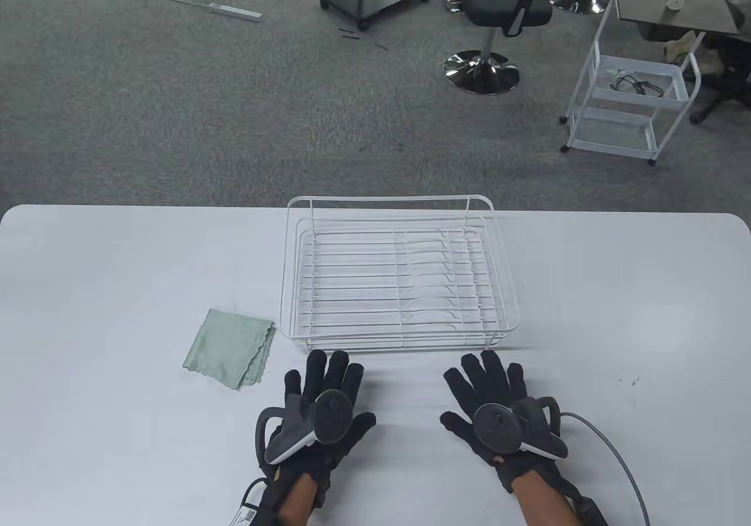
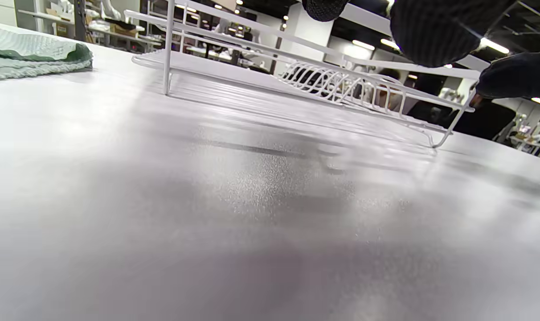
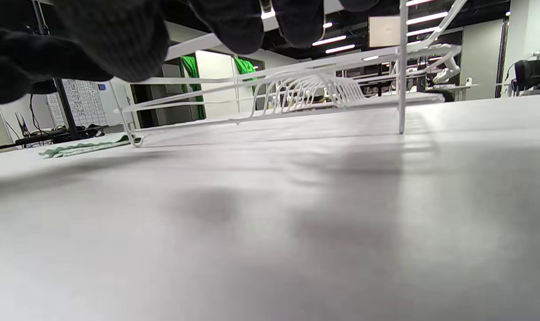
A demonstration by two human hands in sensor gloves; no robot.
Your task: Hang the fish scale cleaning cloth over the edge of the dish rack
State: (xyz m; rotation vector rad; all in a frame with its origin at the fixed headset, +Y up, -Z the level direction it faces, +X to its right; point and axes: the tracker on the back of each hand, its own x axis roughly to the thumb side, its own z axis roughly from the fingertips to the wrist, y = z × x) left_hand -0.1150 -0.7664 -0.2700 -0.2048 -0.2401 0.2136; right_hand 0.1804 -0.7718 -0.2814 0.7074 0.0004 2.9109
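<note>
The green cloth (image 1: pixel 230 348) lies folded on the white table (image 1: pixel 88 314), left of middle in the frame, just beside the white dish rack's (image 1: pixel 399 273) near left corner. The left hand (image 1: pixel 320 411) lies flat at the bottom, fingers spread, holding nothing. To its right, the right hand (image 1: pixel 499 411) does the same

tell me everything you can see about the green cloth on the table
The green cloth is a pale mint, soft-looking rag with wavy scalloped edges, folded into a rough square with layers showing along its right side. It lies flat on the white table, just left of the dish rack's near-left corner, apart from it. Neither hand touches it; the left hand rests nearest.
</note>
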